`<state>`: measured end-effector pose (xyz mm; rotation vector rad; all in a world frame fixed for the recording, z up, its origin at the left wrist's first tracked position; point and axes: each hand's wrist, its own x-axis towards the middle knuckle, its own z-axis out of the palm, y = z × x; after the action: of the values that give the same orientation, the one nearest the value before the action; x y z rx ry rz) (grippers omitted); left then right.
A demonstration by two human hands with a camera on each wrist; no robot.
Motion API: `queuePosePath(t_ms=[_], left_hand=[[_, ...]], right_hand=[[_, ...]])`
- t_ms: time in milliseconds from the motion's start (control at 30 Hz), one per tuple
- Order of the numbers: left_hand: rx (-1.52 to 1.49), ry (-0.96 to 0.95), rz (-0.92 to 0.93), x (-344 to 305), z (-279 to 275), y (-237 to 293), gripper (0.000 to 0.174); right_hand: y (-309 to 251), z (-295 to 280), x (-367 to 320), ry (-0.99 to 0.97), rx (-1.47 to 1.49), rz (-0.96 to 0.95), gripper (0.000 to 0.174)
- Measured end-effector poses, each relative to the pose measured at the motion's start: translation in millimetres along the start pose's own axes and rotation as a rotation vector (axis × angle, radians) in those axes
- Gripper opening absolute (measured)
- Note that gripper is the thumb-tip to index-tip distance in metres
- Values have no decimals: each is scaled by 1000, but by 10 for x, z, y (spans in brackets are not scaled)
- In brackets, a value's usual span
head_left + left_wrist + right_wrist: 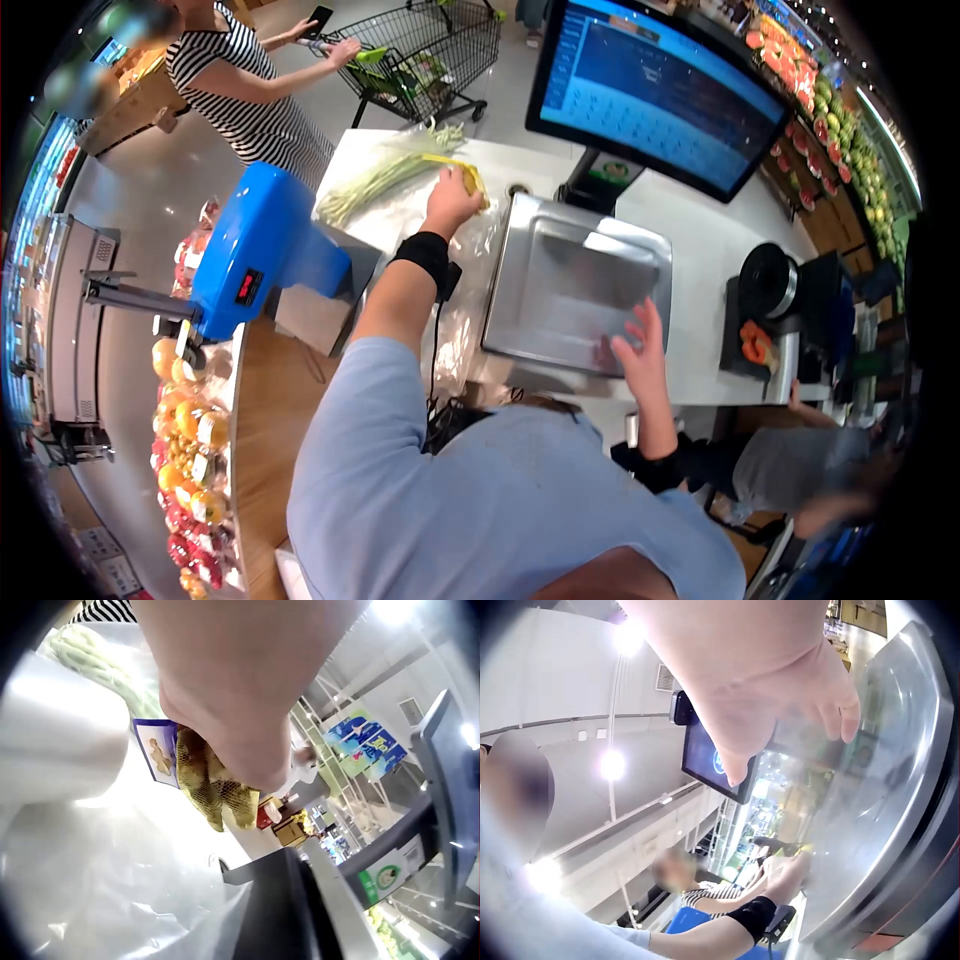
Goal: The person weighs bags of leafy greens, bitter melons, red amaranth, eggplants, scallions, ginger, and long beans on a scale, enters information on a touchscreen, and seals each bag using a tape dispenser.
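My left hand [452, 204] grips a yellow mesh bag [217, 784] of what looks like ginger root at the far side of the white counter. A purple-edged label [156, 750] with a picture of a root hangs from it. Beside that hand, a bunch of long pale green stalks [375, 185] lies in clear plastic. Over the near right part of the steel weighing scale [560, 270] is my right hand [645, 360], fingers spread and holding nothing. In the right wrist view, the same hand [780, 705] appears above the shiny scale plate.
A touchscreen monitor [660, 90] stands behind the scale. Clear plastic bags [462, 330] lie along its left side, near a blue device [265, 250]. A person in a striped dress [245, 90] stands across the counter with a shopping cart [420, 60]. To the right sits a black tape roll [768, 278].
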<state>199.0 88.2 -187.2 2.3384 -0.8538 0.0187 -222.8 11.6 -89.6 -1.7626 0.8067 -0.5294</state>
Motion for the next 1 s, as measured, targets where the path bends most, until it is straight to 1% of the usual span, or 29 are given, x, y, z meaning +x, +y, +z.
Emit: queuePosePath(t_ms=[67, 100, 133, 167, 200, 267, 300, 367, 433, 500, 533, 567, 600, 633, 667, 700, 733, 767, 800, 867, 900, 967, 1000], left_hand=[[23, -80, -25, 130, 136, -29, 61], [5, -71, -29, 196, 206, -56, 61], [51, -117, -18, 230, 271, -101, 60], [100, -169, -8, 242, 339, -147, 59], [93, -176, -15, 242, 384, -177, 59], [148, -273, -79, 249, 451, -244, 58], [150, -286, -85, 239, 384, -235, 58], [264, -295, -62, 289, 91, -156, 61], [256, 106, 21, 379, -83, -350, 69], [310, 427, -34, 516, -463, -419, 73], [399, 600, -69, 561, -624, -364, 75], [469, 712, -10, 603, -724, -390, 56], [466, 701, -10, 742, -684, -596, 56], [374, 406, -113, 911, -581, -873, 41], [276, 115, -213, 973, -499, -1008, 34], [146, 273, -257, 958, -529, -969, 35], [16, 429, -301, 931, -608, -895, 40], [3, 545, -242, 887, -699, -831, 40], [-43, 628, -282, 874, -796, -791, 33], [-153, 994, 43, 791, -1086, -693, 27], [-148, 987, 44, 739, -1273, -569, 27], [-434, 1002, 94, 589, -1672, -256, 30], [-424, 1001, 94, 509, -1825, -74, 30]], right_hand=[[80, -61, -19, 13, -29, -2, 84], [90, -87, -29, 28, -43, 37, 83], [96, -109, -12, 43, -56, 82, 82], [97, -130, 17, 40, -69, 85, 82], [98, -146, 31, 57, -73, 99, 82], [96, -154, 75, 72, -76, 125, 81], [86, -150, 109, 89, -77, 115, 80], [81, -140, 144, 103, -77, 110, 79], [77, -139, 206, 121, -82, 96, 77], [161, -161, 255, 136, -87, 88, 76], [205, -178, 229, 139, -97, 83, 75], [224, -182, 216, 141, -102, 95, 75], [229, -180, 235, 143, -95, 85, 73], [223, -186, 237, 144, -89, 76, 72], [189, -193, 232, 144, -97, 83, 72], [140, -184, 241, 156, -96, 86, 71], [111, -192, 242, 168, -96, 91, 70], [123, -216, 255, 171, -97, 96, 70], [161, -232, 257, 176, -110, 65, 69], [187, -229, 230, 180, -120, 46, 67], [172, -211, 221, 176, -104, 57, 65], [121, -162, 218, 162, -83, 75, 62], [82, -117, 236, 117, -70, 59, 61]])
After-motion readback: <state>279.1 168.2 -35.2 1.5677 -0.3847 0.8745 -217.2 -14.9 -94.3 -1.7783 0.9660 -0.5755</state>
